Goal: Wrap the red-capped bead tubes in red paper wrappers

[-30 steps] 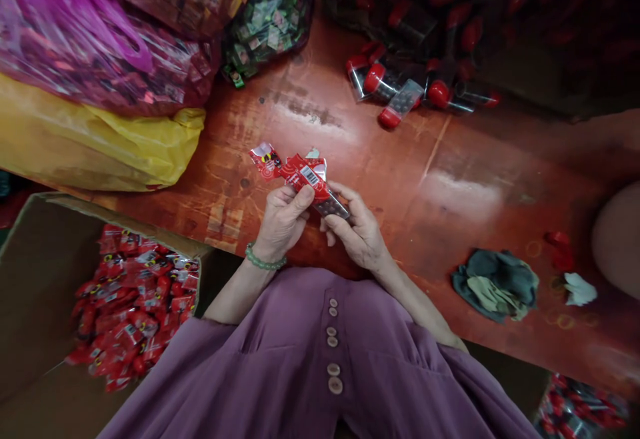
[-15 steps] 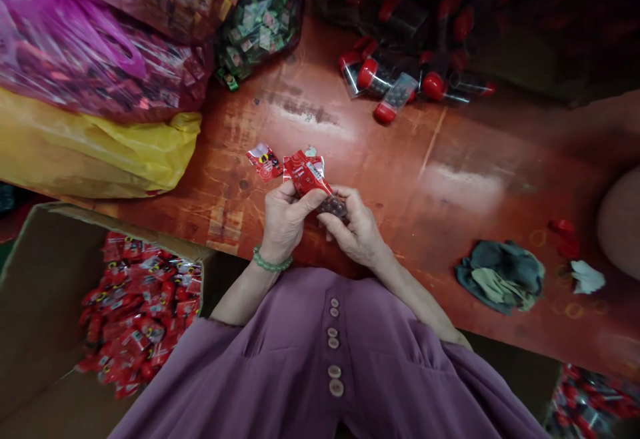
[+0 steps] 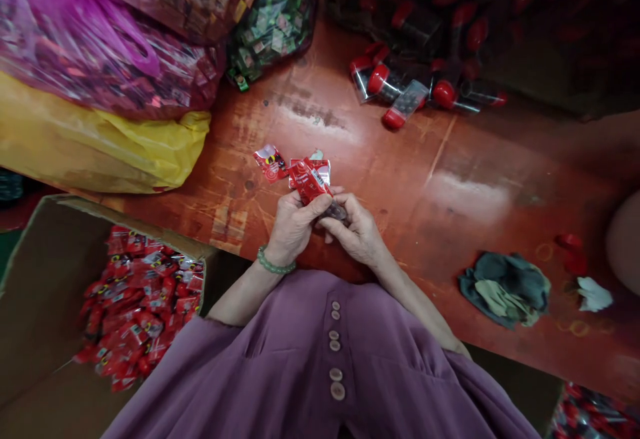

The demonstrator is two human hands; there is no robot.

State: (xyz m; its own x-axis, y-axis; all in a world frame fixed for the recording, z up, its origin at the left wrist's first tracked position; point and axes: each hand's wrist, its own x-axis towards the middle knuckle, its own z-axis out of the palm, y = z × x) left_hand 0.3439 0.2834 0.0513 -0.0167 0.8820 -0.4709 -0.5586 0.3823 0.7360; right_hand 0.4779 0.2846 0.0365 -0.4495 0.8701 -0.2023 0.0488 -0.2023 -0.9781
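Observation:
My left hand [image 3: 291, 227], with a green bead bracelet [image 3: 274, 264] at its wrist, pinches a red printed plastic sleeve [image 3: 308, 179] between thumb and fingers. From the sleeve's lower end sticks out a clear tube of dark balls [image 3: 336, 211], and my right hand [image 3: 356, 229] closes around it. How far the tube sits inside the sleeve cannot be seen. Just beyond my fingers lies another red-and-white sleeve [image 3: 324, 167], partly covered. A separate flat red sleeve [image 3: 271, 162] with a black-and-yellow figure lies to its left on the reddish table [image 3: 400, 185].
Several red-capped clear tubes [image 3: 406, 102] lie at the back, before a dark heap. Full plastic bags, one yellow [image 3: 165, 149], fill the back left. A cardboard box [image 3: 45, 292] of red packets stands below left. At right are a crumpled dark cloth [image 3: 505, 285] and white scrap [image 3: 594, 293].
The view has shifted slightly, so the table things appear a little further right. Both hands keep their hold on the sleeve and tube, and less of the tube shows between them.

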